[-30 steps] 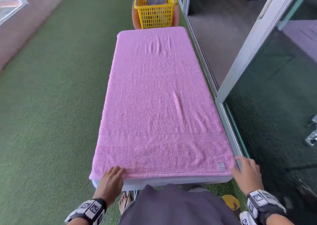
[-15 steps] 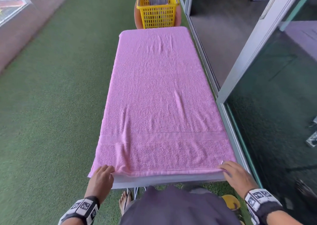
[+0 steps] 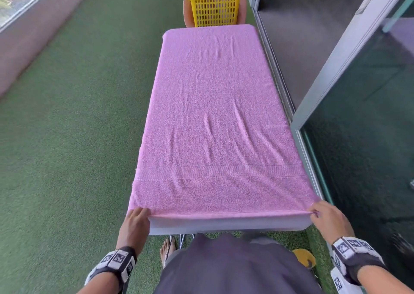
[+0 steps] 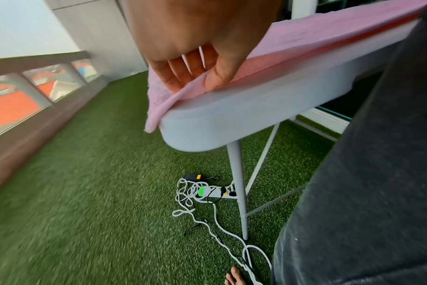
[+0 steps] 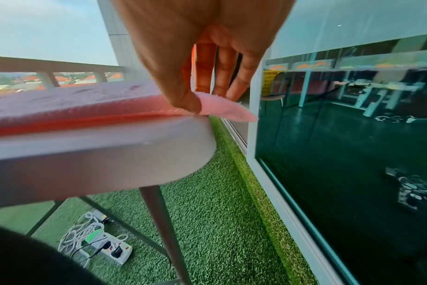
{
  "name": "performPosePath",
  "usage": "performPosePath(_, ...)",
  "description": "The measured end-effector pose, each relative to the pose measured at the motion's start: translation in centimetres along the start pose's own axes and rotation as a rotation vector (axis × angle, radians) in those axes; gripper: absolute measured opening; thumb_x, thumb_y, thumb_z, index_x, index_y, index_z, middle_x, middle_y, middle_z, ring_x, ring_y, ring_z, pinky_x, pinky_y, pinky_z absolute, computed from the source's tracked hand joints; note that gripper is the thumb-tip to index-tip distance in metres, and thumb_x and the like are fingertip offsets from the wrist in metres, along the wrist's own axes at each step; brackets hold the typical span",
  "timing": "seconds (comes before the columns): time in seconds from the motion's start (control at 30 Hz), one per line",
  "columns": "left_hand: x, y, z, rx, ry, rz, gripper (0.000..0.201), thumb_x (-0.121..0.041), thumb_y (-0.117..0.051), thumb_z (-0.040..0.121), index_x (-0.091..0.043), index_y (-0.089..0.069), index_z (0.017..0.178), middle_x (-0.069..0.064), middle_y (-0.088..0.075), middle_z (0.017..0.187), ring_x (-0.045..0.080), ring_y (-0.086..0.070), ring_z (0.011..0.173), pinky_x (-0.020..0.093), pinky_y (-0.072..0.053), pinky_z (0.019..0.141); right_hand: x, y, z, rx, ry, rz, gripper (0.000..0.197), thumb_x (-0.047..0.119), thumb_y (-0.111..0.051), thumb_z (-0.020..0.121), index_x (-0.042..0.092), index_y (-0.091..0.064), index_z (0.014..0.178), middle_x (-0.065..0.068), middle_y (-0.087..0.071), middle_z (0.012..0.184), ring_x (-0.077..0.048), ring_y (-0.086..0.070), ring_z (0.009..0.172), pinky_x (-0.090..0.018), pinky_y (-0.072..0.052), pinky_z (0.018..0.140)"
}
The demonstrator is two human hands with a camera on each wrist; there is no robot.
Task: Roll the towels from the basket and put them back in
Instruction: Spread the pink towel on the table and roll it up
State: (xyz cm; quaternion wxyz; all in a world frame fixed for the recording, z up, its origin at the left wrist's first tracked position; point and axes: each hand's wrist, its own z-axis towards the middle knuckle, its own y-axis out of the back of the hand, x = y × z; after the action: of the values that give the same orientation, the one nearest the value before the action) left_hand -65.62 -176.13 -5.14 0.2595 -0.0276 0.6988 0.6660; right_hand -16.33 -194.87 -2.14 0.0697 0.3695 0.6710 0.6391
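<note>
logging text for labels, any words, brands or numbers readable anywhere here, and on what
No readable text in any view.
Wristbands: black-and-white square marker patterns only, no letters or numbers.
Power strip: any markings too small and blurred to read.
Pink towel and yellow basket: no print visible.

A long white table (image 3: 226,224) stands on green grass carpet (image 3: 74,136). A pink towel (image 3: 215,119) lies flat on it, covering the top from 6 o'clock to 12 o'clock.

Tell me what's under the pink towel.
The pink towel lies spread over a white folding table, whose thick edge and grey legs show below. The tabletop itself is covered, so anything between towel and table cannot be seen. Both hands pinch its near corners.
</note>
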Motion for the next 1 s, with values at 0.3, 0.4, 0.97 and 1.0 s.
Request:
performPosePath(0.3, 2.4, 2.3, 0.4, 0.059, -0.086, -0.035, 0.021, 0.008, -0.073, 0.069, -0.011, -0.066, 0.074, -0.005, -0.062, 0.069, 0.011, -0.052, 0.057, 0.014, -0.036, 0.054, -0.9, -1.1, -1.5, -0.035, 0.029, 0.089, 0.021, -0.004, -0.074, 0.073, 0.013, -0.077, 0.085, -0.005, -0.073, 0.095, -0.019, -0.058, 0.081, -0.038, -0.050, 0.085)
performPosePath(0.4, 2.9, 2.8, 0.1, 0.071, -0.133, 0.021, 0.015, -0.023, -0.047, 0.083, -0.021, -0.053, 0.070, -0.014, -0.049, 0.064, 0.010, -0.045, 0.055, 0.021, -0.031, 0.053, -1.5, -1.4, -1.7, -0.068, 0.071, 0.012, 0.020, 0.000, -0.076, 0.071, 0.020, -0.075, 0.069, 0.004, -0.071, 0.074, -0.019, -0.055, 0.072, -0.037, -0.045, 0.075)
performPosePath(0.97, 0.9, 0.0, -0.4, -0.067, -0.221, -0.015, 0.013, -0.017, -0.060, 0.076, -0.008, -0.062, 0.085, 0.000, -0.061, 0.085, 0.005, -0.040, 0.081, 0.010, -0.034, 0.080, 0.4, -1.6, -2.3, 0.127, 0.128, -0.018, 0.030, 0.003, -0.070, 0.078, 0.018, -0.066, 0.103, 0.003, -0.053, 0.115, -0.017, -0.050, 0.111, -0.030, -0.039, 0.096)
performPosePath(1.0, 1.0, 0.0, -0.2, -0.106, -0.220, -0.006, 0.011, -0.008, -0.067, 0.073, -0.005, -0.064, 0.083, 0.003, -0.063, 0.082, 0.006, -0.041, 0.080, 0.006, -0.031, 0.082, 0.3, -1.6, -2.1, 0.089, 0.098, 0.003, 0.030, -0.001, -0.069, 0.077, 0.015, -0.067, 0.103, 0.000, -0.052, 0.116, -0.020, -0.050, 0.110, -0.030, -0.041, 0.092)
